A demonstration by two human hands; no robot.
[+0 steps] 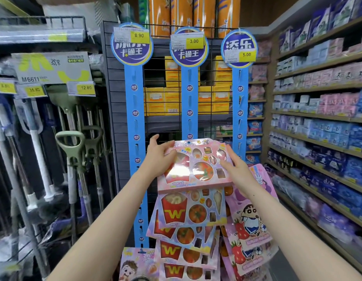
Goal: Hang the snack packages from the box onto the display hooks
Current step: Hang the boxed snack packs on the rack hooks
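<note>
I hold a flat pink snack package (196, 167) with candy windows up against the middle blue hanging strip (189, 102). My left hand (158, 153) grips its upper left edge, thumb over the front. My right hand (234, 165) holds its right side, fingers over the front. Below it several identical pink packages (188, 211) hang in an overlapping column. Pink cartoon-boy pouches (251, 224) hang on the right strip (240, 98). The left strip (135, 110) is bare except for a package (135, 262) at the bottom. The box is not in view.
Round blue headers carry price tags 8.90 (139, 35), 3.00 (193, 41) and 5.00 (246, 54). A wire rack of yellow boxes (161, 100) stands behind the strips. Mops and brooms (72, 151) hang at left. Shelves of blue and pink packs (322, 122) run along the right.
</note>
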